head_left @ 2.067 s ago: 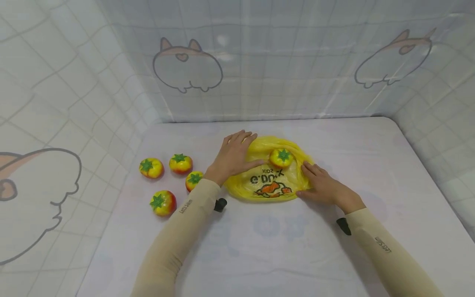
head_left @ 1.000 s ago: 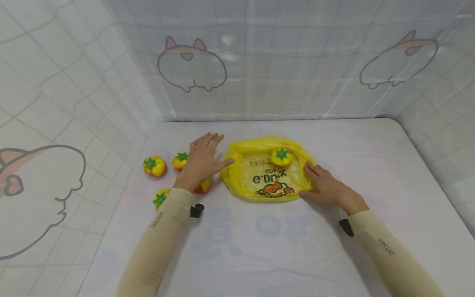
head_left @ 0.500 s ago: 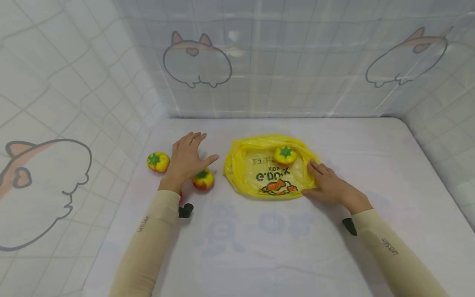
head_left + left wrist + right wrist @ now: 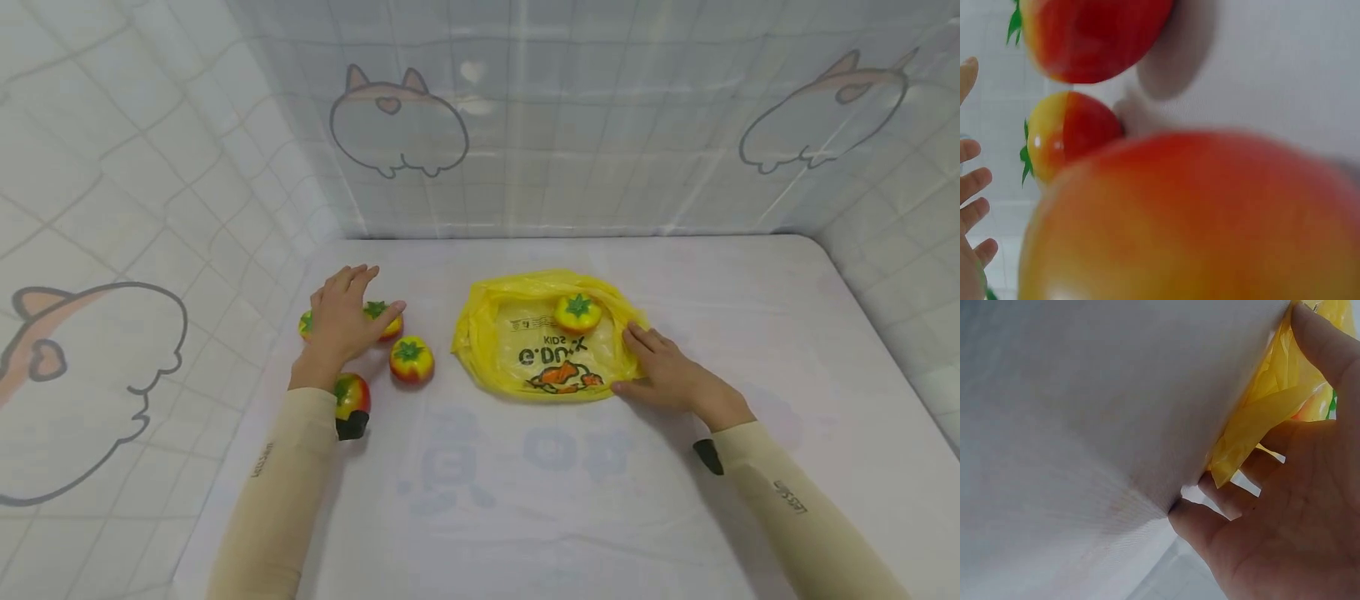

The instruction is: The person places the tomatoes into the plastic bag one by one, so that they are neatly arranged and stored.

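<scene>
White table (image 4: 525, 525) beneath me: my left hand (image 4: 342, 321) hangs over the fruit (image 4: 412, 364), fingers spread — my right hand (image 4: 670, 372) touches the yellow bag (image 4: 476, 343), fingers loosely extended.

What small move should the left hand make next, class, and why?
Perhaps the left hand should lower and grip the fruit by its thumb: that hand holds nothing, while the right hand touches the yellow bag, where another fruit lies.

The bag (image 4: 536, 342) rests on the table (image 4: 540, 517), the back wall (image 4: 585, 192) behind it. One fruit (image 4: 577, 313) lies in the bag, toward its back right. The right hand (image 4: 671, 372) touches the bag's right edge. Left of the bag stand four other fruits (image 4: 411, 364) and, well apart, the left hand (image 4: 341, 321).
</scene>
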